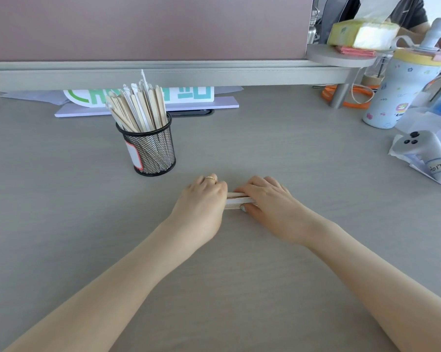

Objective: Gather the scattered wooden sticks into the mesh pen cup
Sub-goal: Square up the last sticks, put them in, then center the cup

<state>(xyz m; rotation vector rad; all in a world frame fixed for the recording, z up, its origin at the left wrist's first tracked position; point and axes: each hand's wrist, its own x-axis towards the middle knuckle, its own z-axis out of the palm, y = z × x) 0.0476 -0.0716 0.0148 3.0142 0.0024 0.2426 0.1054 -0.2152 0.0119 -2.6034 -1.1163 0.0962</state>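
Note:
A black mesh pen cup [152,151] stands upright at centre left of the grey desk [62,199], with a white red-edged label on its side. Several wooden sticks [138,107] stand in it, fanned out above the rim. Nearer me, a small bundle of wooden sticks [236,200] lies flat on the desk. My left hand [201,201], with a ring on one finger, closes over the bundle's left end. My right hand [267,199] closes over its right end. Only a short middle stretch of the bundle shows between the hands.
A partition and a grey shelf rail [163,72] run along the back. A green-and-white sign [143,97] lies behind the cup. At right are a pale blue tumbler [397,92], a white handheld controller [427,156], papers and a tissue box [361,34].

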